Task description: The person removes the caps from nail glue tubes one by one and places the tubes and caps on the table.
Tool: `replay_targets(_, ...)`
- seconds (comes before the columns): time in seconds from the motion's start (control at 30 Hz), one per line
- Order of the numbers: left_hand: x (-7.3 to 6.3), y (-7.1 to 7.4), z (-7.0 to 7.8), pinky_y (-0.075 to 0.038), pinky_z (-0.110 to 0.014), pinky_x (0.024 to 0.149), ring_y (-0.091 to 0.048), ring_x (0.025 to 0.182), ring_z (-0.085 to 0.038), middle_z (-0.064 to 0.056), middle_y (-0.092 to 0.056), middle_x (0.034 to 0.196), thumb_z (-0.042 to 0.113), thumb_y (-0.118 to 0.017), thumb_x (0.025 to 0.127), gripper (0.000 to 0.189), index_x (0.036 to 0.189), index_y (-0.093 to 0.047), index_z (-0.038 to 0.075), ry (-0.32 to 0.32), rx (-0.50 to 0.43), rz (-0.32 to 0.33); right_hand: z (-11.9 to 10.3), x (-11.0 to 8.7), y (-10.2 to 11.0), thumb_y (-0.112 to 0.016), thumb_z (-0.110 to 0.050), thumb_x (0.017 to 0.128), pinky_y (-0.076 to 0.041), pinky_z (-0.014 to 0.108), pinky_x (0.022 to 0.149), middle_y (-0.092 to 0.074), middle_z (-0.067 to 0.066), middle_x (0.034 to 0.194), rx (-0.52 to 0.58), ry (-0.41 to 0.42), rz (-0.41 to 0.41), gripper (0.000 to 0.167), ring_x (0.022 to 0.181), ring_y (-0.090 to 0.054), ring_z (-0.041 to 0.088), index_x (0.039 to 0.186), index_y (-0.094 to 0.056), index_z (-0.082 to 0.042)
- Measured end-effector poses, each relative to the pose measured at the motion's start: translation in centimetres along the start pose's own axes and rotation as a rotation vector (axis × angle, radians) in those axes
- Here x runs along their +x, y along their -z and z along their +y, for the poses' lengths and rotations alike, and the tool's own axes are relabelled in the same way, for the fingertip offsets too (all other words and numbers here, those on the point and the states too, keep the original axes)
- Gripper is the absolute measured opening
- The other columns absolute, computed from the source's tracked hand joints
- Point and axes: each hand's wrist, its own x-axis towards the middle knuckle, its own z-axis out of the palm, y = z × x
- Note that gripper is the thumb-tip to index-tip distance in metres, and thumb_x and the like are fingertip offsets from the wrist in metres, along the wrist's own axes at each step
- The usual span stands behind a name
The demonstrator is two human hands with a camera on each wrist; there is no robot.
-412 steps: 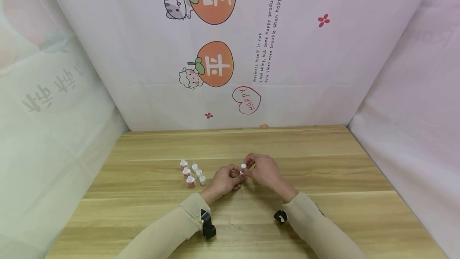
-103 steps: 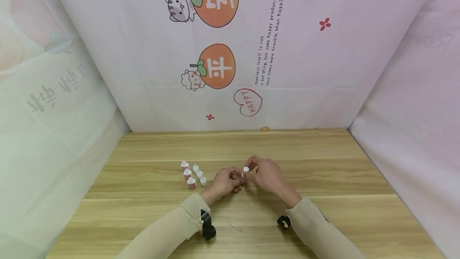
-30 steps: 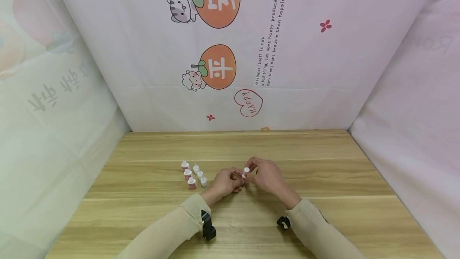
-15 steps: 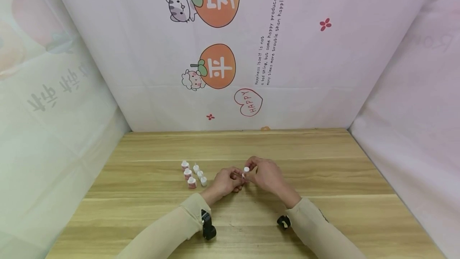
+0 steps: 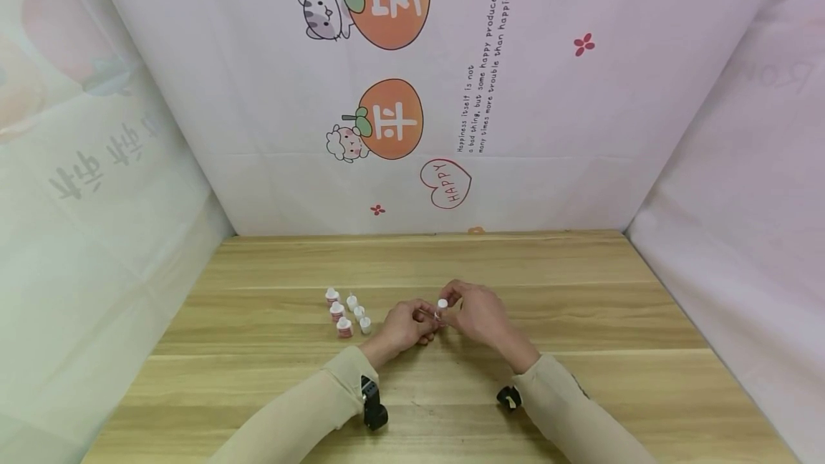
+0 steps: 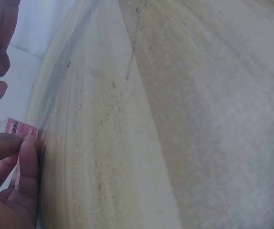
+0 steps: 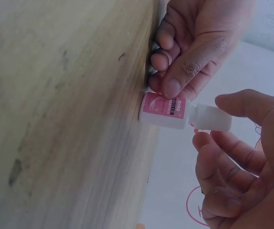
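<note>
A small white glue bottle (image 7: 167, 109) with a pink label stands upright on the wooden table between the two hands. My left hand (image 5: 404, 322) holds its body low down, thumb and fingertips at the label in the right wrist view. With thumb and fingers on opposite sides, my right hand (image 5: 478, 312) pinches the white cap (image 7: 213, 118) on top. The cap sits at the bottle's neck, where a narrow gap with a bit of red shows. In the left wrist view the bottle's label (image 6: 22, 128) shows just past my left fingertips.
Left of the hands, three similar glue bottles (image 5: 338, 311) stand in a row. Beside them three small white caps (image 5: 359, 313) lie with thin pins pointing up. A white printed cloth (image 5: 515, 185) closes off the table's back edge, and white sheets hang at both sides.
Compared with the oldest frame, the bottle and the right hand sit slightly farther right and nearer, partly through a small camera shift. In the last second hardly anything moves.
</note>
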Motion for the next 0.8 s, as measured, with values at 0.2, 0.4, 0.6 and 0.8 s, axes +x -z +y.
replay_targets(0.2,-0.01,-0.03,0.05,-0.056,-0.025,0.058,-0.066,0.065,-0.012,-0.013,-0.075,0.090,0.003,-0.064,0.095,0.013,0.108,-0.068,0.004,-0.004,0.005,0.004,0.02,0.02,0.00,-0.078,-0.034,0.085,-0.045,0.029,0.064,-0.070,-0.009,0.089,-0.004,-0.007,-0.007,0.018,0.073,-0.057,0.009,0.096,-0.067,-0.024)
replay_targets(0.4,0.02,-0.06,-0.04,-0.055,-0.024,0.057,-0.065,0.065,-0.011,-0.013,-0.076,0.090,0.004,-0.064,0.095,0.014,0.108,-0.068,0.004,-0.008,0.013,0.004,-0.04,0.01,0.01,-0.077,-0.034,0.085,-0.044,0.029,0.064,-0.070,-0.009,0.091,0.002,-0.006,-0.009,0.019,0.071,-0.055,0.009,0.098,-0.068,-0.023)
replay_targets(0.6,0.04,-0.05,-0.12,-0.056,-0.024,0.057,-0.066,0.065,-0.011,-0.011,-0.075,0.088,0.005,-0.065,0.095,0.014,0.108,-0.068,0.005,-0.001,0.019,0.010,-0.11,-0.03,0.06,-0.078,-0.035,0.085,-0.044,0.028,0.063,-0.070,-0.009,0.089,0.001,-0.014,-0.002,0.018,0.070,-0.056,0.008,0.095,-0.067,-0.025)
replay_targets(0.8,0.10,-0.05,-0.13,-0.055,-0.024,0.057,-0.065,0.064,-0.011,-0.010,-0.074,0.086,0.005,-0.065,0.095,0.013,0.108,-0.068,0.004,-0.003,0.020,0.011,-0.12,-0.11,0.10,-0.077,-0.034,0.085,-0.044,0.029,0.063,-0.070,-0.008,0.090,-0.002,0.009,0.000,0.018,0.070,-0.055,0.009,0.096,-0.068,-0.024)
